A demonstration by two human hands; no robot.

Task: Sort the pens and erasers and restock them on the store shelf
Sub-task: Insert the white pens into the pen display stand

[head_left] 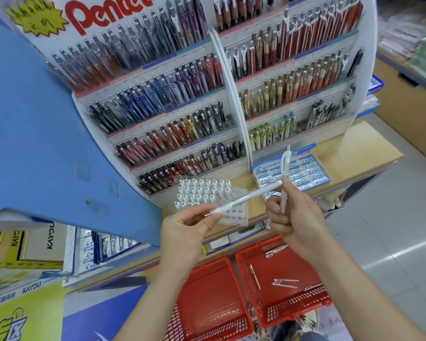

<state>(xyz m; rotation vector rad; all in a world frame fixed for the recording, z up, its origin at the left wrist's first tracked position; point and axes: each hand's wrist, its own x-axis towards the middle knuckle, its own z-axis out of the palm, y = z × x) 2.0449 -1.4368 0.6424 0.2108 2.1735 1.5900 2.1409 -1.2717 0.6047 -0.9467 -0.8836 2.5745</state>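
Observation:
My left hand (185, 226) pinches the tip end of a white pen (246, 198) that lies slanted up to the right. A second white pen (285, 173) stands nearly upright in my right hand (294, 219). Behind the hands, a clear stand (204, 193) with several white pens sits on the wooden shelf (354, 148). A blue box of Pilot erasers (303, 172) rests to the right of it. Below, the right red basket (280, 279) holds several white pens; the left red basket (207, 299) looks empty.
A tall Pentel display rack (207, 94) packed with several rows of pens rises behind the shelf. A blue panel (47, 143) juts in at the left, with Kaydu boxes (30, 244) beneath it. Grey floor (391, 230) lies to the right.

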